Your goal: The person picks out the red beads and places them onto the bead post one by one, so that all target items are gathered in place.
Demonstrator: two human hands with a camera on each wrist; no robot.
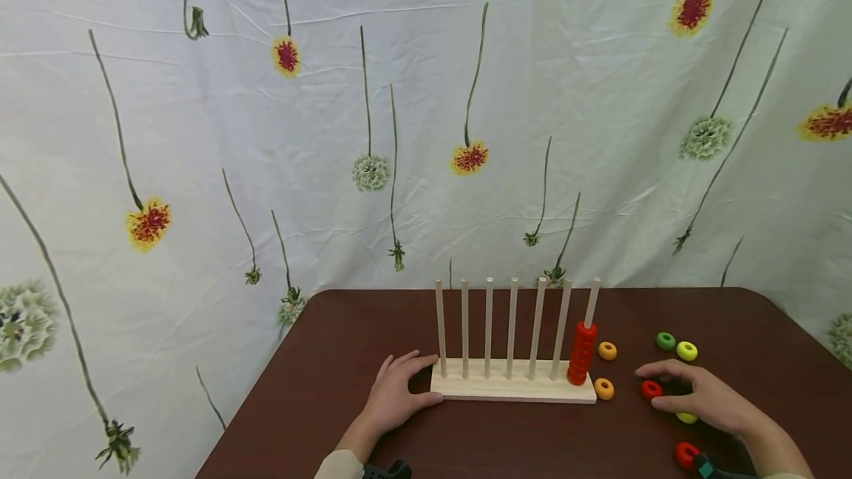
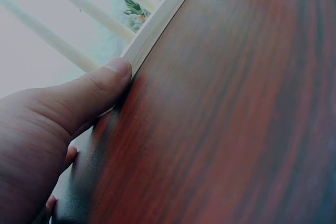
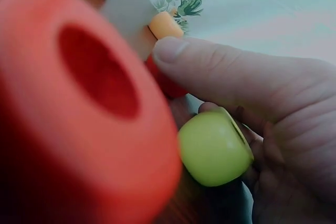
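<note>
My left hand [image 1: 393, 394] holds the left end of a pale wooden peg rack [image 1: 506, 389]. Its thumb [image 2: 113, 74] presses the front edge of the base, and the other fingers reach behind. Several red beads [image 1: 582, 353] are stacked on the rightmost peg; the other pegs are bare. To the right of the rack, my right hand [image 1: 712, 399] pinches a loose red bead [image 1: 651, 390] between thumb and index finger, low at the tabletop. A yellow-green bead [image 3: 215, 148] lies under that hand, partly hidden in the head view.
Two orange beads [image 1: 604, 389] lie beside the rack's right end. Farther back are a green bead [image 1: 665, 341] and another yellow-green bead [image 1: 687, 351]. Another red bead [image 1: 686, 454] sits near the right wrist. The dark wooden table [image 1: 299, 420] meets a flowered curtain [image 1: 426, 124] behind.
</note>
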